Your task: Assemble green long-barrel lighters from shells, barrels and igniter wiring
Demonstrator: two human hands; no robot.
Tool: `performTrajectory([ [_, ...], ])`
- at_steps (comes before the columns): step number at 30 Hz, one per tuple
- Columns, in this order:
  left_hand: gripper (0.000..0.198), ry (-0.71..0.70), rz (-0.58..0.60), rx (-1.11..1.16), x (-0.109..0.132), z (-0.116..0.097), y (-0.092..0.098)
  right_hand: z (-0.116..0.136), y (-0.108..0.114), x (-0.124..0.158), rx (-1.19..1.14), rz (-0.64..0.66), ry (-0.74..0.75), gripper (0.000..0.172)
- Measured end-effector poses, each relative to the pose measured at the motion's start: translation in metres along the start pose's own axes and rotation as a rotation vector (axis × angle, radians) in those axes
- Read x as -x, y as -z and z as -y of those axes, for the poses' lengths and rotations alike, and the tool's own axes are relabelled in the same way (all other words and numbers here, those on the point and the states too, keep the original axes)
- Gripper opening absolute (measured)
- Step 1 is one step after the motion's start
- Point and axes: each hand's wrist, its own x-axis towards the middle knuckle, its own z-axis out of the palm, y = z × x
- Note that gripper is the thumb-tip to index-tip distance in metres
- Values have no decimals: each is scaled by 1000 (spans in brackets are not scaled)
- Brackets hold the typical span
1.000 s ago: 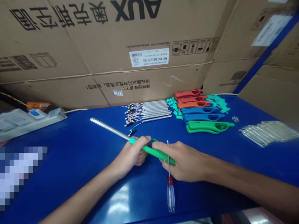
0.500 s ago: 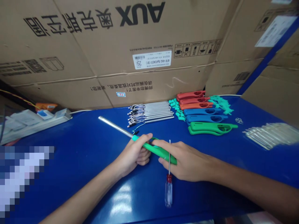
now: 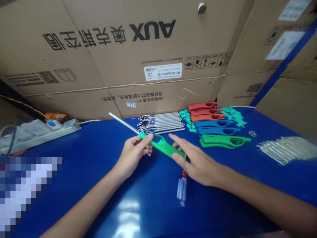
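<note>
A green long-nosed lighter (image 3: 168, 149) with a silver metal tube (image 3: 123, 123) is held slantwise between my two hands over the table. My left hand (image 3: 135, 150) is closed round its front, thumb on top by the teal collar (image 3: 142, 135). A teal trigger shows inside the loop of the handle. My right hand (image 3: 198, 162) pinches the rear end of the handle, thumb on the near side, index finger stretched out. From the same hand a screwdriver (image 3: 182, 188) with a clear handle and red collar hangs handle down; its tip is hidden.
Behind lie metal tubes with wires (image 3: 168, 122), small teal parts (image 3: 189, 120), and red, blue and green lighter handles (image 3: 218, 140). Clear slim parts (image 3: 284, 150) lie at the right. A power strip (image 3: 49, 134) stands at the left, a large cardboard box (image 3: 119, 62) behind the blue table (image 3: 99, 211).
Both hands have lifted slightly with the lighter. My left fingers have loosened from a tight fist, my right index finger has come off the handle, and the screwdriver has swung slightly right.
</note>
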Motion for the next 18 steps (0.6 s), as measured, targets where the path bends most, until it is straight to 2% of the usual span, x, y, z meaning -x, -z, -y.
performTrajectory([
  [4,33,-14,-121,73,-14,-17,17,-10,4,-3,-30,-117,2,50],
  [8,23,-33,-297,136,-38,-38,50,-15,4,-7,-26,-173,-4,45],
  [11,15,-32,-474,153,-59,-52,80,-10,7,-8,26,-124,14,41],
  [13,24,-11,-553,153,-71,-58,99,-5,10,-9,55,-63,24,38],
  [15,32,9,-610,157,-80,-61,114,-2,12,-8,76,-23,32,37],
  [18,34,46,-663,164,-89,-62,129,1,13,-8,106,27,35,40],
])
